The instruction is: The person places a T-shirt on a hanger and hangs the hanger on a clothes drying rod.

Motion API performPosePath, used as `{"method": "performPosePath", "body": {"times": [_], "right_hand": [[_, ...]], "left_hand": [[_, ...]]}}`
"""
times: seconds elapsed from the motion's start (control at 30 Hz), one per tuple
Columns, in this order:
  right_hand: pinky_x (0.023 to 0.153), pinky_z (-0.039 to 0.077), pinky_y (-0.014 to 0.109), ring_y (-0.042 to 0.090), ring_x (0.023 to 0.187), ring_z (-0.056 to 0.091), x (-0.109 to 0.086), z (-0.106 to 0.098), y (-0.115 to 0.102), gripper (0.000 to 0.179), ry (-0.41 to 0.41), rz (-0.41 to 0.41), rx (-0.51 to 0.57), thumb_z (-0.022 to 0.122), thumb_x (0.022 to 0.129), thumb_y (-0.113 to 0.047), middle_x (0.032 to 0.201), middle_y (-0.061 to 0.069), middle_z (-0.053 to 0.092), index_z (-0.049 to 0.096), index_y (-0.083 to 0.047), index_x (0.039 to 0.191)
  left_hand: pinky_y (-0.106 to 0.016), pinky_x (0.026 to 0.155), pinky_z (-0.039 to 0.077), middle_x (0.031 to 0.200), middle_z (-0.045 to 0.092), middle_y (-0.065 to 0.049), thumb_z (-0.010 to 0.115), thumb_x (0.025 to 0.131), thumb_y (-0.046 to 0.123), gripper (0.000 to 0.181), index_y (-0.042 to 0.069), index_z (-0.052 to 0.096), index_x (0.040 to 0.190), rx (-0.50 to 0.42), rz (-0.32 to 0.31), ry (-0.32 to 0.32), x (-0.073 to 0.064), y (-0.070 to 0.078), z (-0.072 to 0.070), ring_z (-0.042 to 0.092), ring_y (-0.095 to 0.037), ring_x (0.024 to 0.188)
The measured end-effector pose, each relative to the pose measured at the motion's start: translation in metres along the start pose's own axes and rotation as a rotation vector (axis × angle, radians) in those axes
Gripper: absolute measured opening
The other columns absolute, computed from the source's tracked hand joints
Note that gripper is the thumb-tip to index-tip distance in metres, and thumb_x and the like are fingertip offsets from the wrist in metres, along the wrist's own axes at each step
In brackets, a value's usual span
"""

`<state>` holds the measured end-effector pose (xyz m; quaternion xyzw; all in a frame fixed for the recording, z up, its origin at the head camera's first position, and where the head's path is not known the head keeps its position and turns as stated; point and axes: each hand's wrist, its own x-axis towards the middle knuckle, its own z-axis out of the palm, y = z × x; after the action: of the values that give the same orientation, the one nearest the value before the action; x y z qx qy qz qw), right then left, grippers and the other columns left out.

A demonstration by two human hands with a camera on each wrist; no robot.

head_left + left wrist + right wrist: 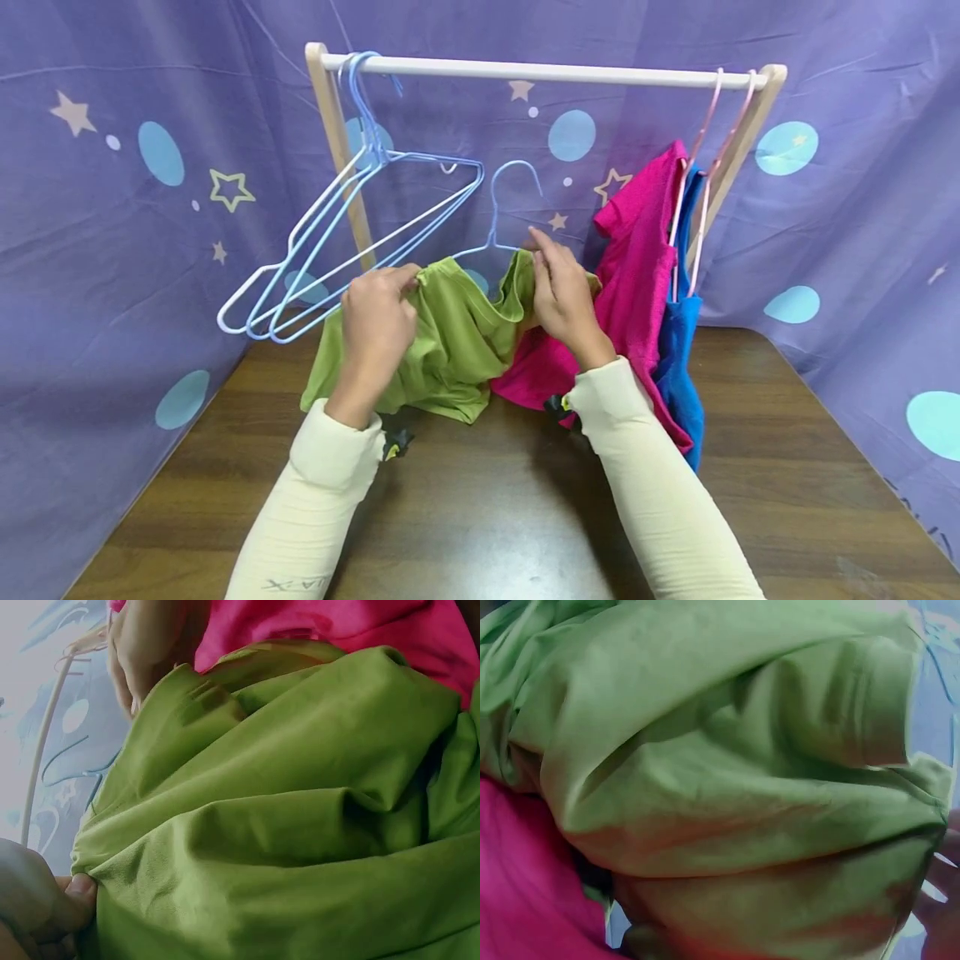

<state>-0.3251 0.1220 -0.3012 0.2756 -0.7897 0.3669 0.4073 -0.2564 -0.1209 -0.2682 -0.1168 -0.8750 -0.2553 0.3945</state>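
A green short-sleeved garment hangs over a light blue wire hanger, whose hook and upper slopes show above its neckline. At the garment's left shoulder my left hand pinches the cloth; in the left wrist view the thumb presses on its edge. My right hand is at the other shoulder, its fingers fairly straight and touching the cloth beside the hanger. In the right wrist view, spread fingers show at the garment's edge. Cloth hides the lower part of the hanger.
A rack with a white bar and wooden sides stands on a brown wooden table. Several blue and white hangers hang at its left. Pink hangers at its right carry a magenta garment and a blue garment.
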Motion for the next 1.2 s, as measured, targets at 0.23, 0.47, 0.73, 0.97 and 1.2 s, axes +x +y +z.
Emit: {"method": "performPosePath", "body": {"times": [0.23, 0.47, 0.73, 0.97, 1.2], "right_hand": [[0.096, 0.047, 0.048, 0.042, 0.105, 0.062, -0.010, 0.002, 0.010, 0.035, 0.228, 0.064, -0.042, 0.049, 0.089, 0.015, 0.110, 0.024, 0.070, 0.067, 0.009, 0.118], [0.104, 0.045, 0.044, 0.040, 0.113, 0.062, -0.022, 0.006, 0.016, 0.027, 0.212, 0.001, -0.120, 0.063, 0.096, 0.000, 0.117, 0.022, 0.069, 0.068, 0.008, 0.122], [0.100, 0.047, 0.047, 0.039, 0.111, 0.062, -0.024, 0.010, 0.020, 0.031, 0.211, -0.108, -0.294, 0.064, 0.100, -0.014, 0.116, 0.020, 0.069, 0.066, 0.005, 0.124], [0.079, 0.050, 0.049, 0.038, 0.092, 0.064, -0.020, 0.006, 0.021, 0.018, 0.228, -0.132, -0.379, 0.057, 0.098, -0.002, 0.101, 0.017, 0.072, 0.071, 0.002, 0.109], [0.080, 0.048, 0.052, 0.040, 0.093, 0.064, -0.016, -0.006, 0.029, 0.026, 0.066, -0.096, -0.288, 0.051, 0.091, 0.009, 0.101, 0.019, 0.072, 0.070, 0.004, 0.109]], "left_hand": [[-0.055, 0.080, 0.053, 0.095, 0.078, -0.013, 0.056, 0.073, -0.019, 0.046, 0.003, 0.079, 0.106, -0.041, -0.041, 0.035, -0.001, -0.005, -0.006, 0.071, -0.040, 0.083], [-0.055, 0.083, 0.054, 0.095, 0.078, -0.014, 0.056, 0.072, -0.022, 0.047, 0.003, 0.080, 0.105, -0.049, -0.045, 0.065, -0.001, -0.006, -0.006, 0.072, -0.040, 0.085], [-0.053, 0.077, 0.054, 0.092, 0.077, -0.016, 0.059, 0.078, -0.020, 0.036, 0.002, 0.080, 0.098, -0.075, 0.019, 0.160, -0.001, -0.006, -0.007, 0.067, -0.039, 0.075], [-0.053, 0.082, 0.056, 0.095, 0.077, -0.017, 0.059, 0.078, -0.022, 0.036, 0.000, 0.079, 0.098, -0.080, 0.013, 0.177, -0.001, -0.009, -0.009, 0.070, -0.039, 0.077], [-0.053, 0.084, 0.056, 0.097, 0.077, -0.019, 0.058, 0.079, -0.022, 0.036, -0.002, 0.078, 0.101, -0.086, 0.010, 0.176, 0.000, -0.015, -0.012, 0.071, -0.040, 0.079]]}}
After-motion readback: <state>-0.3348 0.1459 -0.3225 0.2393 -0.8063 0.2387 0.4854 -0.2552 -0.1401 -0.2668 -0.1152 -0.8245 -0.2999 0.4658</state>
